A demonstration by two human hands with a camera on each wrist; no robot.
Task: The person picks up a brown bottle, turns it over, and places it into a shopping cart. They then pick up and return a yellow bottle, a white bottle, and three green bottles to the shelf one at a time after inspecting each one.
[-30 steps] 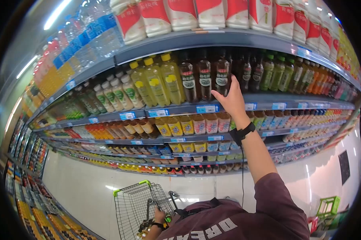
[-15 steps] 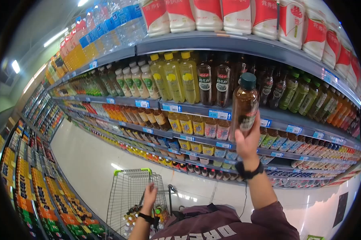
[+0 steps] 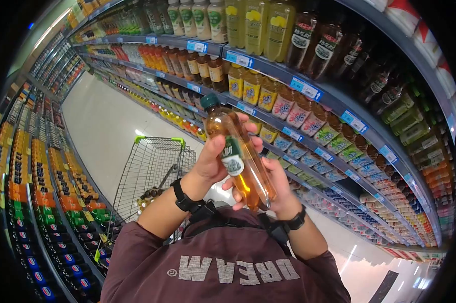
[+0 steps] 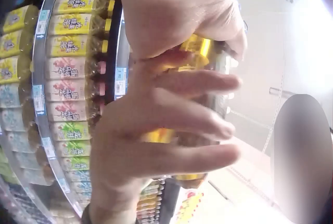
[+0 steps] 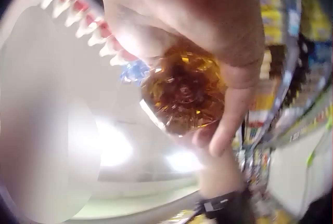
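In the head view, we look down on an amber drink bottle point(image 3: 252, 179) held in two bare hands. It is tilted, its green cap point(image 3: 210, 100) towards the upper left. To the right of the bottle and beyond it is the shelf point(image 3: 272, 72), carrying dark bottles point(image 3: 325, 46) that look similar; to its left, lower down, is a wire shopping cart point(image 3: 176, 141). We judge that getting the bottle off the shelf is done, since it is clear of the boards and well in hand. It is not in the cart, and setting it down anywhere is left to do. The left hand point(image 3: 204, 164) grips its upper half, with fingers point(image 3: 250, 126) showing round the far side; the right hand point(image 3: 281, 187) holds its lower half.

In the left wrist view, we see the right fingers point(image 4: 195, 117) reaching across the bottle, spread apart and only slightly bent, with amber showing between them.

In the right wrist view, partly blurred, we face the bottle's base point(image 5: 182, 94). The right hand closes around it from above, one finger bent along its side, with no gap we can make out
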